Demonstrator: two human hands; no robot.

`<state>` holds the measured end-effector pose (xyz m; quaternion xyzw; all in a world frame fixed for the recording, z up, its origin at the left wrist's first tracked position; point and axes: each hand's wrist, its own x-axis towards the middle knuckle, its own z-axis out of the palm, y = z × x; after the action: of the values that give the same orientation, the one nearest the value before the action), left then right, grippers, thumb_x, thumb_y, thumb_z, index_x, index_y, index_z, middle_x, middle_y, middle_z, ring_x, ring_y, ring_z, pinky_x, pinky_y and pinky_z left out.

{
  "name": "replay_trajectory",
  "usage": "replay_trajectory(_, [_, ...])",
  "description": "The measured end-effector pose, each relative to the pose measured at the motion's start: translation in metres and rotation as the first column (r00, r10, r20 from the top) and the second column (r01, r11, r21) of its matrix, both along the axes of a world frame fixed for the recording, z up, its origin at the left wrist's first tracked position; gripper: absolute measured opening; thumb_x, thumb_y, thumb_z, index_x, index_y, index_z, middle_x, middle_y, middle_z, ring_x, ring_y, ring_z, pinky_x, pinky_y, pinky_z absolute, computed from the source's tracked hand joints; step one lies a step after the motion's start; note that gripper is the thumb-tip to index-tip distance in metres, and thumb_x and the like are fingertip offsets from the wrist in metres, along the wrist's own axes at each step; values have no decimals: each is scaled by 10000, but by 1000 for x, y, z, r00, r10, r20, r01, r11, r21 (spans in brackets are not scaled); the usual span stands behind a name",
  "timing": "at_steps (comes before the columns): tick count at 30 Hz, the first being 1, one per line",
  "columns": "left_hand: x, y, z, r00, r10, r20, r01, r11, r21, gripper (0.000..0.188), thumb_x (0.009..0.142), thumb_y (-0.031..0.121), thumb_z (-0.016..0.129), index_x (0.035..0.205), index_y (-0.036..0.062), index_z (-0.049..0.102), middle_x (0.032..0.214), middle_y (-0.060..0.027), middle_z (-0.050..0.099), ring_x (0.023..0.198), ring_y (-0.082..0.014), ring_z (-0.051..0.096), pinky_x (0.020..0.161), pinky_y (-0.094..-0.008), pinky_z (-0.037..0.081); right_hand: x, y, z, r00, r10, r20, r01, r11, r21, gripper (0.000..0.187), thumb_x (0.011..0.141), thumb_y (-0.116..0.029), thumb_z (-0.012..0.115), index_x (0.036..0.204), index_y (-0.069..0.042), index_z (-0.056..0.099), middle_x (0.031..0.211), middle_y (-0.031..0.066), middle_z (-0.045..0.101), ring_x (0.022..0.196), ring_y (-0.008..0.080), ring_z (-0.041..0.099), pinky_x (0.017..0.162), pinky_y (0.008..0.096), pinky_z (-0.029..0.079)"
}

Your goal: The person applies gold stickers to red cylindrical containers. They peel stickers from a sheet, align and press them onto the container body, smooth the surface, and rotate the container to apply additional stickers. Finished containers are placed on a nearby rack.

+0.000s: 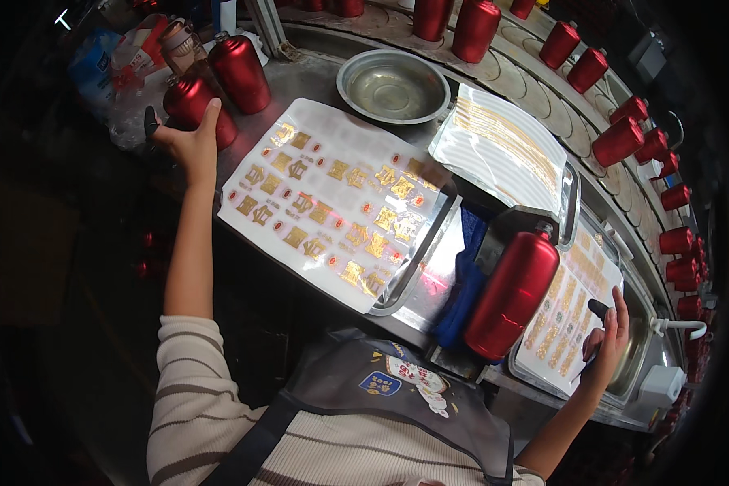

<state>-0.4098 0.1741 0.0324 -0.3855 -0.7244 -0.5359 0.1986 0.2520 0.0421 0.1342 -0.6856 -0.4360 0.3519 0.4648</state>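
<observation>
At the upper left my left hand (192, 150) is at a shiny red bottle (193, 99), thumb and fingers spread around its near side, one fingertip in a black cover. Beside it stands a second red bottle (240, 74). My right hand (608, 336) is over the right edge of a sheet of small gold decals (552, 320), its fingers apart and partly bent; one also wears a black cover. I see nothing held in it. A larger-looking red bottle (512, 296) lies on a blue cloth-lined support (460, 279) between the sheets, its neck pointing away from me.
A white sheet of gold and red decals (255, 174) lies on a metal tray (417, 279) before me. Behind are a metal basin (393, 87) and a sheet of gold strips (502, 138). A curved conveyor (535, 77) carries several red bottles. A white tap (680, 326) is at right.
</observation>
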Motion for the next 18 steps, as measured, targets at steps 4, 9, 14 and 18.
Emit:
replay_trajectory(4, [90, -23, 12, 823, -527, 213, 559, 819, -131, 456, 759, 118, 807, 1130, -7, 573, 1107, -136, 674, 1026, -240, 644, 922, -350, 484, -3, -10, -15, 998, -51, -29, 50, 999, -10, 472, 990, -213, 536, 1419, -29, 465, 1005, 149, 686, 383, -2, 340, 355, 170, 224])
replay_trajectory(9, [125, -2, -12, 783, -556, 281, 572, 463, -677, 402, 737, 124, 782, 1069, 26, 577, 1044, -114, 665, 995, -260, 644, 912, -362, 502, -26, -2, -38, 997, 48, -60, -48, 999, -8, 470, 971, -177, 544, 1416, -41, 477, 981, 130, 683, 402, 0, 335, 372, 167, 248])
replay_trajectory(14, [129, 11, -13, 783, -533, 322, 573, 414, -708, 423, 731, 152, 789, 1075, 27, 577, 1026, -113, 665, 979, -264, 646, 889, -359, 504, -28, -11, -45, 993, 34, -114, -46, 993, -106, 456, 955, -153, 551, 1398, -58, 502, 894, 71, 671, 428, 1, 340, 392, 162, 259])
replay_trajectory(18, [150, 18, -15, 688, -694, 212, 647, 454, -613, 339, 716, 132, 782, 963, 14, 582, 965, -121, 657, 926, -287, 632, 805, -392, 496, -29, -6, -56, 994, -6, -113, -12, 987, -157, 459, 943, -159, 570, 1387, -56, 514, 924, 61, 659, 466, 2, 341, 424, 160, 252])
